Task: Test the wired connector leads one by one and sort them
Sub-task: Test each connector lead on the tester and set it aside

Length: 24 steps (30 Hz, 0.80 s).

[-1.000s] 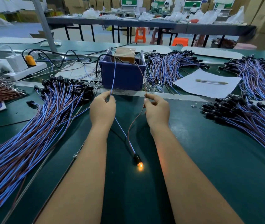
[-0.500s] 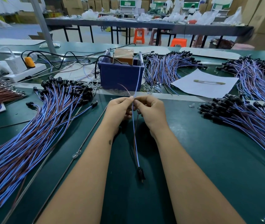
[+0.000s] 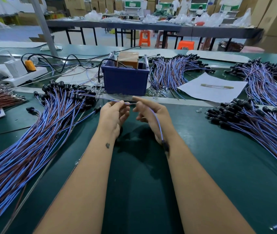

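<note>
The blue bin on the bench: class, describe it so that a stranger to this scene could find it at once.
Start at the green bench and look along its middle, just beyond the left hand and right hand. There stands the blue bin, between heaps of blue and brown leads. It is the only box-shaped container there, with a brown block rising from it.

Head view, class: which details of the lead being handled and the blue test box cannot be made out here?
- Lead: its black connector end is motion-blurred against the right wrist.
- Blue box: its front wall hides the inside.
- Left pile of leads: cut off by the frame's left edge.
</note>
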Tool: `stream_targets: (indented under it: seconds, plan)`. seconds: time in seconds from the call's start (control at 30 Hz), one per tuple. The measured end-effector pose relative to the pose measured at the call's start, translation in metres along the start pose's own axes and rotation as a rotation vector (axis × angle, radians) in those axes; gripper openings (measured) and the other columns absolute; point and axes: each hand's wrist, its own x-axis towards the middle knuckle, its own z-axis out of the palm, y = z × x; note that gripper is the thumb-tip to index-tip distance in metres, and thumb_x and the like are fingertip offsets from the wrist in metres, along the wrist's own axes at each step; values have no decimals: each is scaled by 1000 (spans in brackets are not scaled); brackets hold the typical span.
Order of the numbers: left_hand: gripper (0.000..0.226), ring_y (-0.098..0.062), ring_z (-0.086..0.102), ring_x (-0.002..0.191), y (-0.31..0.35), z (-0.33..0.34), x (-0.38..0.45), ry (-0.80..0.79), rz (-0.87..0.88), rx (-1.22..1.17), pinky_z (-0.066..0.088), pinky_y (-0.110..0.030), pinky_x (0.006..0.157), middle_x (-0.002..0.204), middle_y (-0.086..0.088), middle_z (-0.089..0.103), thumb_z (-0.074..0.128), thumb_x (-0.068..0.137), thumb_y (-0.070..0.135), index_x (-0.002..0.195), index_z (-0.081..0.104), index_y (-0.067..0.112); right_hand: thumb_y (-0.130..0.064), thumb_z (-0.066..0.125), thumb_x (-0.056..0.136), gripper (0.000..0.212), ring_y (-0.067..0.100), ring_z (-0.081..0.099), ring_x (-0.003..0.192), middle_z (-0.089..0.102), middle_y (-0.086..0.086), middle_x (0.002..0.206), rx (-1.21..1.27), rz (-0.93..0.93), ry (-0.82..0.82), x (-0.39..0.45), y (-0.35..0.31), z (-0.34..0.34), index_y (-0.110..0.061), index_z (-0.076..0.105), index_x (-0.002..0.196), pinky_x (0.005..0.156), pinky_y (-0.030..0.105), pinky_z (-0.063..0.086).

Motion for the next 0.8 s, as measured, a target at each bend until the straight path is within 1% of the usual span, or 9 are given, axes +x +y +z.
stream_targets:
  seconds: [0.13, 0.23, 0.33, 0.4, 0.47, 0.53, 0.67, 0.73, 0.8]
  plan:
    - [27, -5, 59, 49, -7, -4, 2, 57, 181, 123, 50, -18, 51, 68, -2, 60, 64, 87, -4, 79, 47, 15, -18, 47, 102, 21, 9, 57, 56, 66, -1, 70, 340, 54, 209, 4, 0, -4, -15, 67, 103, 61, 19, 47]
    - [29, -12, 59, 58, -13, -8, 0, 45, 414, 513, 51, -29, 64, 70, -4, 64, 68, 82, -2, 72, 52, 19, -18, 44, 103, 23, 6, 58, 52, 65, -3, 62, 384, 102, 367, 7, -1, -12, -12, 65, 94, 57, 16, 47]
    - [25, -20, 63, 67, -20, -3, -8, -73, 583, 910, 50, -32, 70, 68, -1, 66, 67, 78, 2, 66, 60, 23, -21, 45, 103, 28, 7, 51, 54, 56, -4, 66, 87, 95, 499, 6, 2, -17, -18, 66, 84, 58, 19, 44]
    - [26, -18, 63, 70, -25, 2, -17, -232, 667, 1050, 49, -27, 67, 70, 2, 66, 65, 75, -3, 68, 66, 22, -26, 47, 102, 31, 10, 51, 62, 57, -4, 71, -113, 73, 597, 3, 3, -21, -24, 65, 77, 63, 27, 45]
    - [27, -17, 62, 71, -28, 10, -25, -388, 755, 1095, 46, -24, 68, 73, 3, 64, 64, 71, -9, 70, 72, 17, -27, 46, 103, 33, 13, 56, 67, 62, -3, 74, -177, 59, 671, 0, -2, -32, -24, 59, 73, 67, 31, 47]
    - [26, -20, 60, 71, -30, 23, -33, -449, 836, 1086, 47, -29, 66, 76, -1, 64, 63, 73, -9, 74, 74, 14, -27, 42, 104, 35, 14, 55, 61, 59, -1, 67, -232, 39, 701, -3, -12, -49, -21, 52, 71, 61, 30, 46]
    - [21, -23, 63, 70, -45, 60, -71, -632, 1002, 1086, 51, -36, 63, 83, -2, 68, 64, 80, -6, 83, 76, 11, -31, 34, 104, 36, 26, 52, 75, 57, 3, 75, -671, 79, 683, -10, -37, -103, -16, 54, 78, 66, 36, 36]
    - [16, -19, 65, 73, -62, 87, -91, -763, 970, 1101, 51, -29, 65, 82, 3, 68, 63, 83, -2, 89, 75, 7, -32, 32, 104, 37, 29, 52, 83, 59, 9, 88, -876, 158, 642, -17, -49, -132, -10, 57, 89, 68, 36, 35]
    - [18, -14, 68, 83, -79, 117, -103, -872, 821, 1199, 52, -23, 70, 77, 11, 67, 62, 88, 7, 103, 71, 5, -33, 31, 104, 34, 30, 50, 83, 55, 8, 89, -1059, 238, 581, -27, -59, -158, -11, 52, 88, 68, 37, 35]
